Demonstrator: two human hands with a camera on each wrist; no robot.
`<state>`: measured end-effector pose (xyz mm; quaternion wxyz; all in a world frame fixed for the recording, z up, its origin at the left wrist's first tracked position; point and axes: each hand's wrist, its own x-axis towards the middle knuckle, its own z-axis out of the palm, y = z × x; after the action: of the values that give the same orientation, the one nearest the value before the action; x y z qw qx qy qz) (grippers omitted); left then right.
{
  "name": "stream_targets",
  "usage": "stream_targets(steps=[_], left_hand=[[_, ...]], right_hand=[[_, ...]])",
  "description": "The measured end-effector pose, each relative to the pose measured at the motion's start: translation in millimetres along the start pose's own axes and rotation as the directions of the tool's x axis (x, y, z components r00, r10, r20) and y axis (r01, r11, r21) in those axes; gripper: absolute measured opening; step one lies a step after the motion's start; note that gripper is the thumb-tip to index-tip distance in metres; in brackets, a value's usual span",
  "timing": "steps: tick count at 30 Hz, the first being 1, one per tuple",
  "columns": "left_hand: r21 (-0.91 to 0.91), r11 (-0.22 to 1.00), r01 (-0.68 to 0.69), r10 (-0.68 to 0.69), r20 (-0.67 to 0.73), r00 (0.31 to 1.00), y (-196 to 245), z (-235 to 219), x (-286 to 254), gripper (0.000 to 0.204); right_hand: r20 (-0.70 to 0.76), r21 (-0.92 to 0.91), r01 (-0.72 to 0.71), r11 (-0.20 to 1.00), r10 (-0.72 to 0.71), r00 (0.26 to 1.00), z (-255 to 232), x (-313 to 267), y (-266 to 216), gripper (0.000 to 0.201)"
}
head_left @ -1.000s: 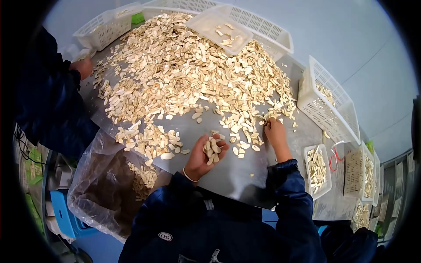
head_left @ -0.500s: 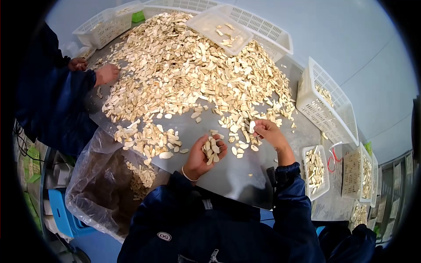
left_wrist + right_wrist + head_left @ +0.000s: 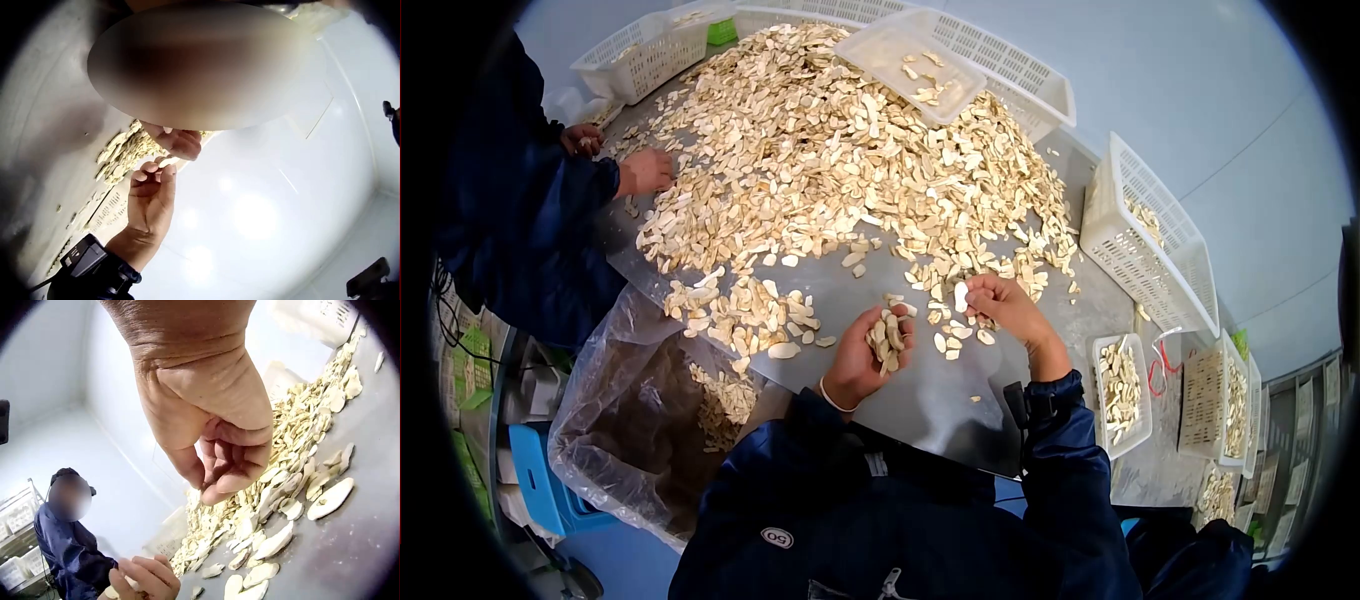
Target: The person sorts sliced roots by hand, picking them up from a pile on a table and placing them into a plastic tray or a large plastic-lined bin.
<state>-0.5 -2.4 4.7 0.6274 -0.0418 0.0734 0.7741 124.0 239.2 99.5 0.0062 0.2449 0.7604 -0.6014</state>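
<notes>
Cupped palm up over the front of the metal table, my left hand (image 3: 858,360) holds a small handful of pale dried slices (image 3: 887,342), its fingers curled about them. To its right, my right hand (image 3: 1018,318) pinches one whitish slice (image 3: 961,297) between thumb and fingertips, above the near edge of the big heap (image 3: 830,150) of similar slices. The left wrist view shows the pinched slice (image 3: 167,162) right by the left hand's fingers (image 3: 184,147). In the right wrist view the right hand (image 3: 206,412) hangs over scattered slices, its thumb and fingertips together.
A smaller pile (image 3: 745,315) lies front left, beside a plastic-lined bin (image 3: 615,400). White baskets (image 3: 1135,235) stand behind and to the right; a shallow tray (image 3: 1147,400) of slices sits at right. Another person's hand (image 3: 645,172) touches the heap's left side.
My right hand has come away from the heap's edge and moved left with a slice pinched in it. The other person's hand has reached onto the heap. My left hand stays nearly still.
</notes>
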Motion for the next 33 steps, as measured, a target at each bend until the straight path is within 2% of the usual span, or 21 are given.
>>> stream_targets(steps=[1, 4, 7, 8, 10, 11, 16, 18, 19, 22, 23, 26, 27, 28, 30, 33], left_hand=[[0.015, 1.0, 0.017, -0.017, 0.009, 1.0, 1, -1, 0, 0.037], [0.032, 0.999, 0.015, -0.016, 0.035, 0.999, 1, 2, -1, 0.035], [0.026, 0.999, 0.027, -0.027, 0.009, 1.0, 0, 4, 0, 0.034], [0.04, 0.999, 0.023, -0.024, 0.014, 1.0, 0, 5, 1, 0.034], [0.067, 0.998, 0.008, -0.01, 0.024, 1.0, 1, 4, 1, 0.034], [0.059, 0.998, 0.009, -0.011, 0.022, 1.0, 2, 4, 0, 0.034], [0.014, 1.0, 0.02, -0.02, 0.0, 1.0, 3, 7, 0, 0.034], [-0.044, 0.998, 0.036, -0.031, 0.106, 0.994, 3, 0, 2, 0.036], [-0.072, 0.996, 0.048, -0.036, 0.159, 0.987, 3, -3, 3, 0.037], [-0.116, 0.993, -0.033, 0.028, -0.049, 0.998, -2, 4, 2, 0.039], [-0.095, 0.994, -0.044, 0.042, -0.025, 0.999, -3, 7, 2, 0.039], [-0.047, 0.997, -0.062, 0.063, 0.036, 0.997, -5, 12, 2, 0.04], [-0.04, 0.998, -0.054, 0.056, 0.05, 0.997, -5, 12, 1, 0.04], [-0.032, 0.998, -0.046, 0.048, 0.065, 0.997, -5, 13, 1, 0.04], [-0.052, 0.998, -0.026, 0.028, 0.044, 0.999, -5, 9, 1, 0.04], [-0.066, 0.998, -0.004, 0.004, 0.003, 1.0, -2, 2, 2, 0.039]], right_hand=[[0.015, -0.04, -0.022, 0.999, 0.023, 1.0, 0, -1, -1, 0.018], [-0.007, -0.078, 0.089, 0.993, -0.09, 0.996, -1, 9, 11, 0.018], [-0.28, -0.498, -0.01, 0.867, -0.15, 0.948, -4, 27, 14, 0.019], [-0.249, -0.592, 0.116, 0.797, -0.319, 0.914, -4, 34, 18, 0.02], [-0.13, -0.747, 0.333, 0.576, -0.617, 0.776, 2, 47, 20, 0.023], [-0.102, -0.757, 0.32, 0.569, -0.588, 0.803, 3, 51, 22, 0.025], [-0.083, -0.823, 0.265, 0.502, -0.568, 0.819, 8, 49, 19, 0.014], [-0.09, -0.818, 0.258, 0.514, -0.558, 0.825, 1, 45, 19, 0.012], [-0.128, -0.8, 0.201, 0.566, -0.488, 0.863, -2, 44, 18, 0.011], [-0.138, -0.547, 0.042, 0.836, -0.139, 0.981, -1, 24, -4, 0.011], [0.047, -0.23, 0.092, 0.969, -0.083, 0.995, -5, 23, -4, 0.012], [0.175, -0.08, 0.104, 0.991, -0.089, 0.981, 3, 15, -24, 0.011], [0.105, -0.302, 0.206, 0.931, -0.182, 0.978, -1, 19, -16, 0.01], [0.065, -0.5, 0.216, 0.839, -0.212, 0.975, -2, 21, -9, 0.011], [0.009, -0.819, 0.174, 0.546, -0.29, 0.957, -4, 26, 1, 0.012], [-0.036, -0.759, 0.141, 0.636, -0.256, 0.966, -3, 26, 7, 0.014]])
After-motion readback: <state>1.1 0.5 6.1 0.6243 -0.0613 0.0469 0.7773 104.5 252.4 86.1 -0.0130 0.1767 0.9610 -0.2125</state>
